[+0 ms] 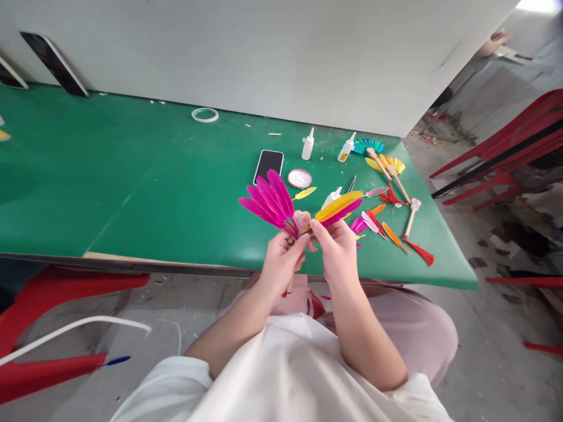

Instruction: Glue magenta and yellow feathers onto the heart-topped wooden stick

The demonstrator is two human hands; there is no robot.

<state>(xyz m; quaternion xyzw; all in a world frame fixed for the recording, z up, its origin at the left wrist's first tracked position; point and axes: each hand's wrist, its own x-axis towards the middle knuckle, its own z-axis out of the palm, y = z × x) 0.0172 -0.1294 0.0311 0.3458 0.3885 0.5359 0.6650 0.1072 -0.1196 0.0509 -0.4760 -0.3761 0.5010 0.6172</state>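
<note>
The left hand (281,261) keeps its grip closed on a feather fan (269,202) of about five magenta feathers, above the near edge of the green table (132,193). The right hand (339,251) pinches two feathers (339,208), one yellow and one magenta, in its grip. Farther away lie one phone (268,165), three glue bottles (308,144) and two finished fans (382,159).
</note>
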